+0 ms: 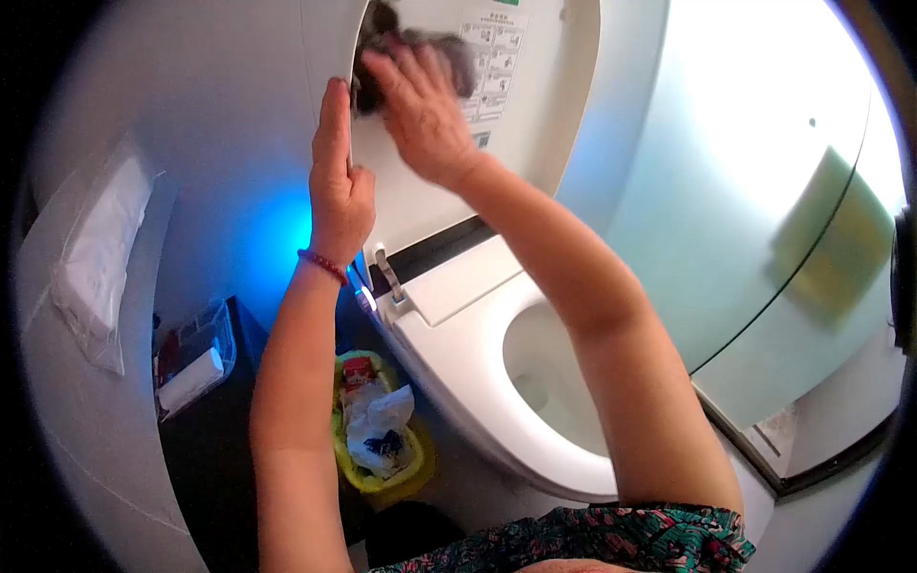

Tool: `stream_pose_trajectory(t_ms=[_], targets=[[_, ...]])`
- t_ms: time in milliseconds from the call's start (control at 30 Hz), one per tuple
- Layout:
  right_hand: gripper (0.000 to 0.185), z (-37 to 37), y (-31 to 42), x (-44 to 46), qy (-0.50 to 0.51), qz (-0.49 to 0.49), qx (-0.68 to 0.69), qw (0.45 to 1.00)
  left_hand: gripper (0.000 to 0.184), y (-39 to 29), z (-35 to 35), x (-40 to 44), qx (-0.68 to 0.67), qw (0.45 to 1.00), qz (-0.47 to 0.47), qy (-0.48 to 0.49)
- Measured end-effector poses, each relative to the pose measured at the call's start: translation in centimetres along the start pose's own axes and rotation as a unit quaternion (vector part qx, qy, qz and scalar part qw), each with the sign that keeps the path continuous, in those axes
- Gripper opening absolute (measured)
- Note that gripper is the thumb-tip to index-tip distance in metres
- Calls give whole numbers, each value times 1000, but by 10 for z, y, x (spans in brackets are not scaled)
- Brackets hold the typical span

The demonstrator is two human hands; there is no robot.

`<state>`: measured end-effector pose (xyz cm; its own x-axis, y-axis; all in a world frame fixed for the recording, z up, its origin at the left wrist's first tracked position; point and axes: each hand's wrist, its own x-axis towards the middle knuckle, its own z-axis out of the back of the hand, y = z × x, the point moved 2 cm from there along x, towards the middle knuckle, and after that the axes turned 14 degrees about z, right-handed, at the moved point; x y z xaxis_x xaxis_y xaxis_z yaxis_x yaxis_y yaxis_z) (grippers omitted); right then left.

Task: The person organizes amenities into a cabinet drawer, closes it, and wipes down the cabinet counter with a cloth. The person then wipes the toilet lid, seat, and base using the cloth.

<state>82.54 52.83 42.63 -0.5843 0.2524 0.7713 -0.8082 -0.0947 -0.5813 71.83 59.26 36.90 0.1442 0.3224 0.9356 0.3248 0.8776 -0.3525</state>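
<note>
The raised toilet lid (535, 115) stands upright, with a printed label (492, 67) on its inner face. A dark, blurred cloth (449, 57) lies against the upper left of the lid. My right hand (420, 115) presses over that cloth, its fingers pointing up and somewhat spread. At the lid's left edge, my left hand (339, 181) is held upright with its fingers stretched, the palm side against the edge. A red beaded bracelet (323, 265) circles my left wrist. Below is the white toilet seat (478, 382) around the open bowl.
A yellow-lined waste bin (420, 463) with crumpled tissue sits left of the toilet. Farther left are a basket (205, 349) with a white roll and a plastic-wrapped pack (100, 258). Frosted glass panels (707, 220) stand on the right.
</note>
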Motion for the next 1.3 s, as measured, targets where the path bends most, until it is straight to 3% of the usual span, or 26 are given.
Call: stream_pose_trajectory(t_ms=[100, 133, 167, 233, 300, 367, 433, 500, 567, 600, 633, 700, 733, 767, 833, 900, 933, 967, 1033, 1067, 1133, 1167, 1233, 1300], targets=[[56, 30, -33, 19, 6, 57, -122, 991, 83, -7, 0, -4, 2, 1000, 0, 0], [50, 39, -39, 21, 75, 41, -92, 992, 84, -5, -3, -4, 9, 1000, 1, -1], [51, 44, -47, 14, 44, 134, -231, 963, 85, -4, -5, -5, 18, 1000, 2, -3], [51, 49, -82, 2, -13, -1, -64, 998, 85, -9, -11, -7, 26, 1000, 6, -11], [50, 45, -116, -25, -187, -76, -145, 969, 86, -10, -12, -8, 41, 999, 11, -15], [54, 44, -146, -62, -141, -274, -50, 950, 86, -9, -17, -9, 31, 999, 12, -19], [57, 33, -166, -110, -139, -352, -40, 925, 86, -8, -20, -9, 34, 999, 15, -22], [56, 33, -166, -135, -119, -639, 136, 748, 86, 5, -29, -7, 48, 998, 21, -26], [51, 50, -159, -119, -129, -679, 185, 698, 85, 4, -31, -9, 40, 999, 21, -23], [44, 38, -199, -142, -42, -650, 155, 743, 85, 5, -31, -10, 41, 999, 23, -24], [44, 40, -200, -137, -41, -648, 155, 745, 85, 5, -31, -10, 57, 998, 26, -28], [42, 50, -199, -110, -271, -700, 189, 634, 85, 5, -33, -9, 70, 997, 22, -39], [38, 66, -155, -67, -389, -679, 180, 596, 84, 4, -33, -11, 74, 997, 11, -26], [38, 67, -140, -59, -391, -675, 186, 598, 83, 4, -33, -14, 80, 997, 1, -10], [39, 70, -125, -43, -357, -489, 199, 770, 84, 2, -33, -15, 69, 998, 2, -2], [46, 66, -116, -32, -306, -301, 178, 885, 86, 2, -35, -18, 56, 998, -1, 12], [49, 80, -104, -16, -235, -276, 72, 929, 88, -3, -34, -17, 73, 997, 9, 11], [49, 87, -105, -1, -233, -277, 73, 929, 88, -3, -34, -18, 73, 997, 11, 12], [42, 92, -128, 22, -308, -398, 92, 859, 88, -1, -35, -18, 39, 999, 25, 25], [42, 92, -143, 29, -307, -397, 92, 860, 88, -1, -35, -16, 38, 999, 26, 24], [41, 90, -161, 37, -289, -472, 275, 786, 87, -1, -35, -14, 51, 998, 31, 20], [41, 87, -157, 36, -289, -472, 275, 786, 87, 0, -37, -15, 51, 998, 31, 20], [30, 64, -131, 48, -207, -230, 187, 932, 87, 4, -38, -14, 32, 999, 29, 20], [20, 37, -90, 44, -248, -56, -69, 965, 87, 12, -36, -9, 13, 999, 39, 15]])
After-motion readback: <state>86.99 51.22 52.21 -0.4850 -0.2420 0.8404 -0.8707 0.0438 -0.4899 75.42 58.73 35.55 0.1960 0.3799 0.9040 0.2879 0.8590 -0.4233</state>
